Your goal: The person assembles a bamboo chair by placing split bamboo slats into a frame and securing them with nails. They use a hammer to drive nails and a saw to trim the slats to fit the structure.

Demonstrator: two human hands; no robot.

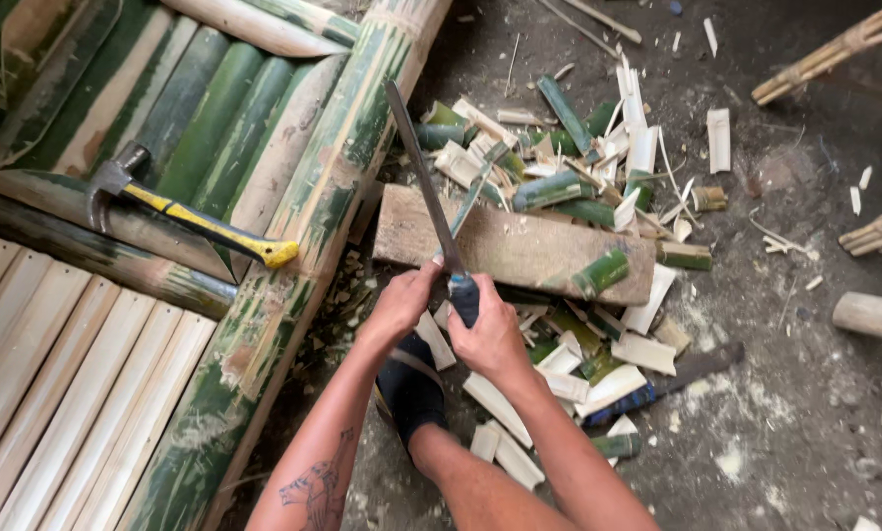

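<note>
Both bare arms reach forward and down from the bottom of the view, and the two hands meet close together over the messy ground. The right hand is curled tight around the dark blue handle of a long, flat metal blade knife. The blade points up and away from the person, slanting a little to the left.

The left hand sits just beside the right one. Its fingers pinch a thin green bamboo strip low down, where the strip meets the blade. The strip stands up and leans to the right, crossing the blade near the hands.

The strip and the knife are both over the near edge of a worn grey wooden block that lies flat on the ground. Around the block lies a pile of cut green and pale bamboo pieces. A hammer with a yellow and black handle rests on split bamboo halves to the left.
</note>
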